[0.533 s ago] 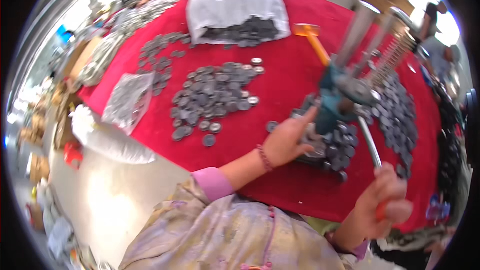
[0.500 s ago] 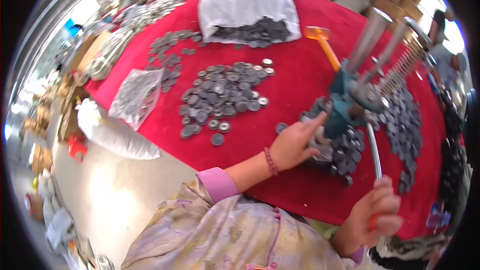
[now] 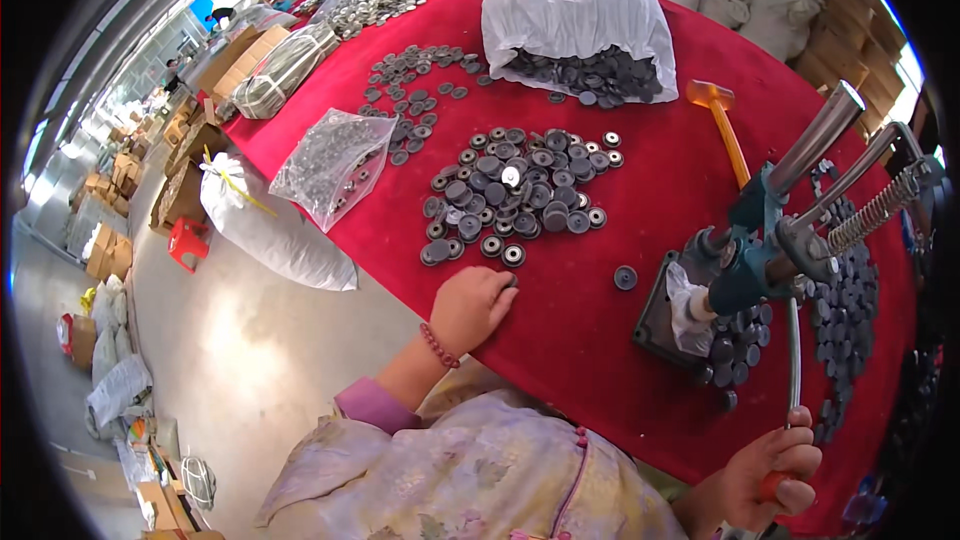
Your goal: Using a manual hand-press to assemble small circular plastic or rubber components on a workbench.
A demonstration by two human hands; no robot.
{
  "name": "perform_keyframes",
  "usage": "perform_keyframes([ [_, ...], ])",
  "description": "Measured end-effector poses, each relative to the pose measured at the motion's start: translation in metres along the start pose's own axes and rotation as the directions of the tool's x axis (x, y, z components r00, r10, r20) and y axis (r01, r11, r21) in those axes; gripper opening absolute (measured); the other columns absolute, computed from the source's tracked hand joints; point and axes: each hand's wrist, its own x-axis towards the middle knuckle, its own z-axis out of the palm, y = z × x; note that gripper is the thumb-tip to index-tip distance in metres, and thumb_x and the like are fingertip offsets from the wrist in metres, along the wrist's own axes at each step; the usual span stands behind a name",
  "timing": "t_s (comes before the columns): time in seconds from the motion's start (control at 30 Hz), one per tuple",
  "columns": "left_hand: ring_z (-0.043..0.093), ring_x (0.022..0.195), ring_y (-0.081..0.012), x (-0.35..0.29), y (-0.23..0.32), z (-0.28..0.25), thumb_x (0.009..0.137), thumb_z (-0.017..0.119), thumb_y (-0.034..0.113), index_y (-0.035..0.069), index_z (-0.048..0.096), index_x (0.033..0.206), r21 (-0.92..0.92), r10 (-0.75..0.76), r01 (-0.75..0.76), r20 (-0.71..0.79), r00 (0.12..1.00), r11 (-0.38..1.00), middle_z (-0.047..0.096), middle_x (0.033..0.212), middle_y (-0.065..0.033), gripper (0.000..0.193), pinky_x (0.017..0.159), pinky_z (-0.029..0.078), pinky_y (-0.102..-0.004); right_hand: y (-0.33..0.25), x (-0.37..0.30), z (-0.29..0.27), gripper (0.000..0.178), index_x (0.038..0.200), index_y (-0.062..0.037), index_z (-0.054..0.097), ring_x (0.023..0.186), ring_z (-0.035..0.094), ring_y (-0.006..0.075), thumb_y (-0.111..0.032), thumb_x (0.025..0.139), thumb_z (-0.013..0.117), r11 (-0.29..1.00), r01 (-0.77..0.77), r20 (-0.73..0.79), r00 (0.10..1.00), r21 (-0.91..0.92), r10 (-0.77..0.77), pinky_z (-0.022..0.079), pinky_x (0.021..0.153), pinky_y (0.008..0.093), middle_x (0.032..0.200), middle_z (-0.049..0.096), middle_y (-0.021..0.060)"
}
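Note:
My left hand [image 3: 470,307] is at the table's near edge, just below a pile of round grey metal-backed buttons [image 3: 505,190]. Its fingers are pinched round one dark grey button [image 3: 512,281], mostly covered by the fingertips. My right hand [image 3: 775,475] is wrapped round the orange-red grip of a metal lever [image 3: 795,355]. That lever belongs to a green hand press [image 3: 755,210] with a steel column and a coil spring. Beside the press's base lies a crumpled clear plastic piece [image 3: 688,312]. A single grey button [image 3: 625,278] sits between the pile and the press.
A white sack [image 3: 580,10] spills dark buttons at the back of the red table [image 3: 650,170]. A hammer [image 3: 720,120] with an orange handle lies behind the press. More buttons [image 3: 845,320] cover the right side. A clear bag [image 3: 335,165] of small parts rests at the left edge.
My left hand has left the press and come over to the button pile, its fingers now closed on a button. My right hand stays on the lever. The view has swung left.

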Motion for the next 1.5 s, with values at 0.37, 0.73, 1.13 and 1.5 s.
perform_keyframes([
  [0.37,0.062,0.093,-0.0270,0.001,0.012,0.005,0.080,0.075,0.019,0.011,0.073,0.102,-0.091,0.117,-0.110,0.066,0.991,0.990,0.065,0.098,-0.0085,0.024,0.077,0.053,-0.0393,0.008,-0.001,-0.009,0.027,0.091,-0.0166,0.044,0.069,0.042,0.0199,-0.041,0.101,0.038,0.998,0.052,0.044,0.998,0.017,-0.053,0.039,0.087,0.0497,0.079,0.037,0.0041],
  [0.73,0.061,0.091,-0.0269,0.035,-0.020,0.008,0.078,0.076,0.013,0.009,0.073,0.103,0.048,0.096,-0.092,-0.097,0.991,0.995,0.070,0.101,-0.0061,0.026,0.083,0.049,-0.0382,0.021,0.002,-0.005,0.029,0.105,-0.0119,0.051,0.074,0.051,0.0274,-0.041,0.101,0.048,0.967,0.189,0.043,0.979,0.169,-0.198,0.044,0.088,0.0542,0.088,0.048,0.0114],
  [1.13,0.059,0.098,-0.0231,0.039,-0.030,0.006,0.078,0.076,0.019,0.014,0.075,0.098,0.105,0.158,-0.159,0.022,0.987,0.982,0.070,0.102,0.0002,0.021,0.083,0.043,-0.0383,0.014,0.004,0.004,0.024,0.098,-0.0113,0.055,0.070,0.054,0.0274,-0.035,0.100,0.052,0.964,0.169,-0.039,0.986,0.203,-0.164,0.047,0.080,0.0474,0.084,0.052,0.0105],
  [1.5,0.059,0.093,-0.0227,0.054,0.014,0.007,0.070,0.080,0.016,0.013,0.069,0.116,-0.177,0.265,-0.246,0.092,0.960,0.953,0.069,0.093,-0.0025,0.048,0.081,0.043,-0.0391,0.023,0.123,0.001,0.032,0.106,-0.0069,0.049,0.069,0.042,0.0174,-0.038,0.102,0.047,0.932,-0.171,0.213,0.971,0.320,0.105,0.041,0.072,0.0390,0.080,0.042,0.0068],
])
